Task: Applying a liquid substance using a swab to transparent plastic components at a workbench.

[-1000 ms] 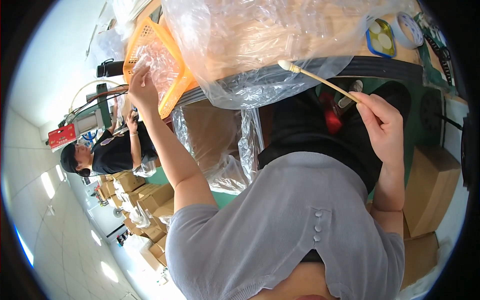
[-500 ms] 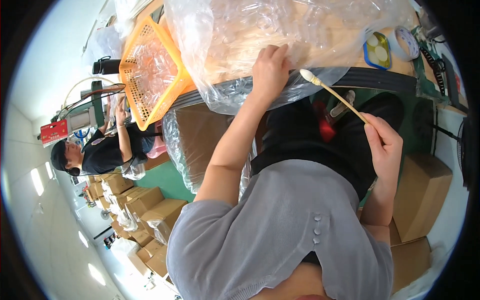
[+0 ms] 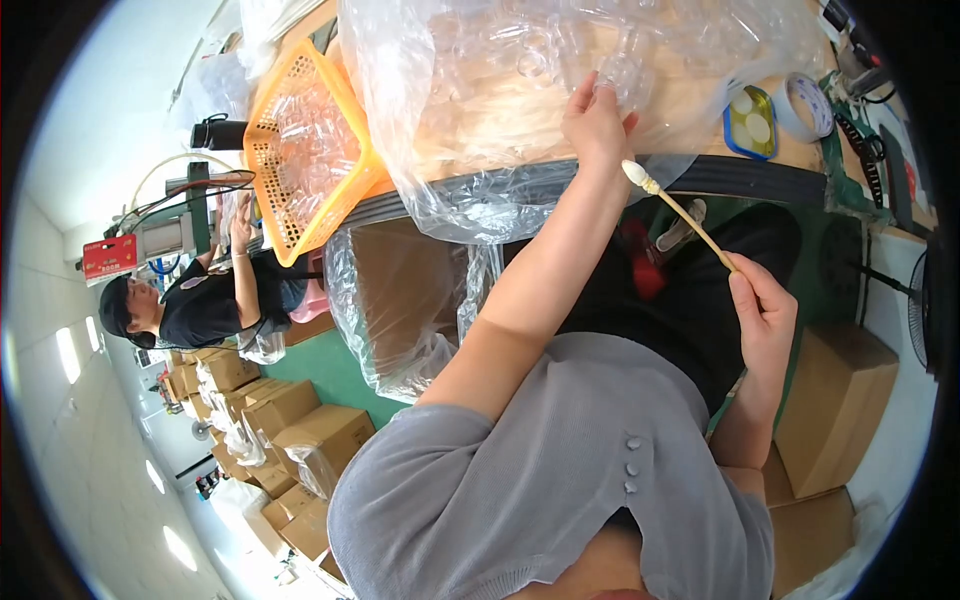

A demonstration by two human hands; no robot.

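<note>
My right hand [image 3: 765, 305] pinches the lower end of a thin pale wooden stick [image 3: 700, 227], which slants up and left. Its far end carries a cream, bud-shaped tip [image 3: 637, 175], close to my left wrist. My left hand [image 3: 597, 128] reaches over the table edge with fingers apart, its fingertips at a clear plastic container [image 3: 625, 72]; whether they touch it I cannot tell. Thin pale sticks [image 3: 500, 125] lie in a bunch on the table left of that hand, partly under clear plastic sheeting [image 3: 390, 110].
An orange perforated basket [image 3: 365, 150] of clear plastic pieces sits at the left. To the right are a blue-rimmed tray [image 3: 735, 135] with round pale pieces and a tape roll [image 3: 806, 107]. A plastic-lined carton [image 3: 400, 290] stands below the table edge. A co-worker [image 3: 205, 300] works at far left.
My left hand has moved right, from the bunch of pale sticks to the clear container. The right hand still holds the stick and has barely moved.
</note>
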